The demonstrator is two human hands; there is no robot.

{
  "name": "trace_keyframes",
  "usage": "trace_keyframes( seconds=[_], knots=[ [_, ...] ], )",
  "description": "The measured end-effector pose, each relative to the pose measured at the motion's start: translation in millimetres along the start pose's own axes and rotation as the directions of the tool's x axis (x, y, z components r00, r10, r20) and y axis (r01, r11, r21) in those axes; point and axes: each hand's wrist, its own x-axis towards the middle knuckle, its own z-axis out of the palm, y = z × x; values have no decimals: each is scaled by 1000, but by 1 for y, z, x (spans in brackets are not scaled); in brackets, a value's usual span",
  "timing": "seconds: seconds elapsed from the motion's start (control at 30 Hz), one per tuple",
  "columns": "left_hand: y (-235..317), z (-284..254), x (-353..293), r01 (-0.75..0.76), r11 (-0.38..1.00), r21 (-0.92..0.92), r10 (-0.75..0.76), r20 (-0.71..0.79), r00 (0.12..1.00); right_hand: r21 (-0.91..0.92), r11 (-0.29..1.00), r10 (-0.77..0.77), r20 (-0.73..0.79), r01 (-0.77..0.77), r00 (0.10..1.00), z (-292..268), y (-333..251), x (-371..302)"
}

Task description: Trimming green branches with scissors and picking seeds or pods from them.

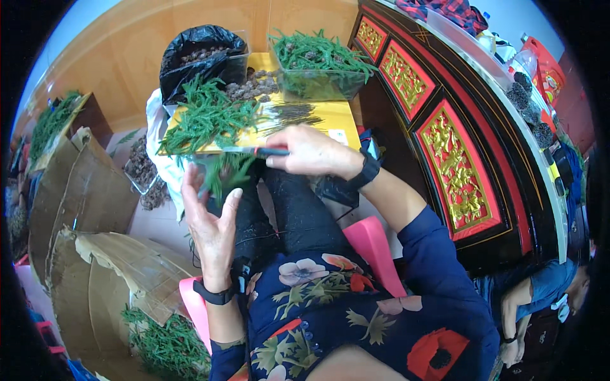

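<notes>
My right hand (311,151) is closed round a slim hand tool with a dark and red handle (270,152), probably pliers. Its metal end points left along the near edge of the yellow table. My left hand (210,225) has its thumb and fingers spread apart. Just beyond those fingers, above my lap, is a blurred green artificial pine sprig (223,176) with a brownish pine cone at its middle; whether the fingertips touch it is unclear. Loose green sprigs (213,117) lie heaped on the table, beside dark thin wires (292,119) and brown pine cones (251,87).
At the table's back stand a black bag (171,76) of cones and a clear bin (321,86) of sprigs. A carved black and red cabinet (457,165) rises on the right. Cardboard boxes (95,190) stand left, one holding greenery (168,343). Another person's arm (518,305) shows lower right.
</notes>
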Motion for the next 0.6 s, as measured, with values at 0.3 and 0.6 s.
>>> trace_keyframes(
  seconds=[0.3, 0.6],
  knots=[
    [-10, -3, -2, 148, 987, -66, -148, 3, 989, 119, 882, 470, -311, -457, 826, -99, 108, 74],
    [-16, -2, -8, 231, 973, 9, -231, 87, 969, -262, 565, 631, -473, -782, 614, -89, 146, 119]
  ],
)
